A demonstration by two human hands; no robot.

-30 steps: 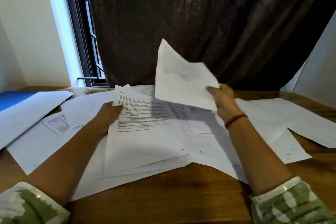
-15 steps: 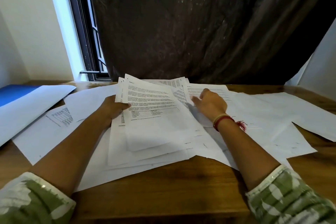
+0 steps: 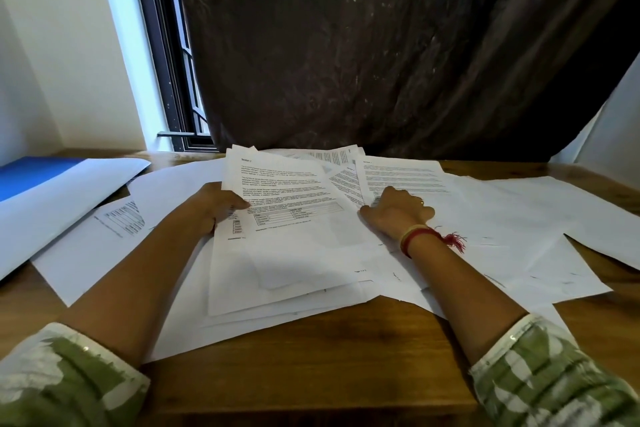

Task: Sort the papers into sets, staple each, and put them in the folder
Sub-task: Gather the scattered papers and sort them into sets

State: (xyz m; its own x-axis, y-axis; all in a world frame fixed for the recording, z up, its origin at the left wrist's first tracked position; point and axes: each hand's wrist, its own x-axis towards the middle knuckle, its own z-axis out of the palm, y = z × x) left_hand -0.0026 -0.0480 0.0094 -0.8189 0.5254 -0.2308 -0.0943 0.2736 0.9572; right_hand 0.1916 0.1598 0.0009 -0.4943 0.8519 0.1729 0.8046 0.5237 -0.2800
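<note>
Sorting was caught midway on a wooden table (image 3: 329,357) strewn with loose papers (image 3: 519,218). A stack (image 3: 294,236) of printed pages at the centre of the frame was held at its left edge by the left hand (image 3: 214,208), with the thumb laid over the top page and the fingers tucked beneath.

A single sheet (image 3: 405,173), lifted high in the right hand (image 3: 398,215) a second earlier, had been brought down and laid flat just right of the stack, beside other fanned pages. The right hand was pictured resting on that sheet with its fingers (image 3: 389,192) loosely bent and nothing gripped between them. A red thread bracelet (image 3: 420,238) was worn at the wrist.

The laying-down was judged to mark one page as assigned to a set apart from the held stack. The sorting step was thus advanced by a sheet but was far from done, since many pages were left scattered across the right and left of the frame.

The blue folder (image 3: 31,177) was seen at the left edge of the frame, well apart from both hands and partly covered by a large white sheet (image 3: 69,194). No stapler could be made out, and whether any set had been stapled could not be told.
</note>
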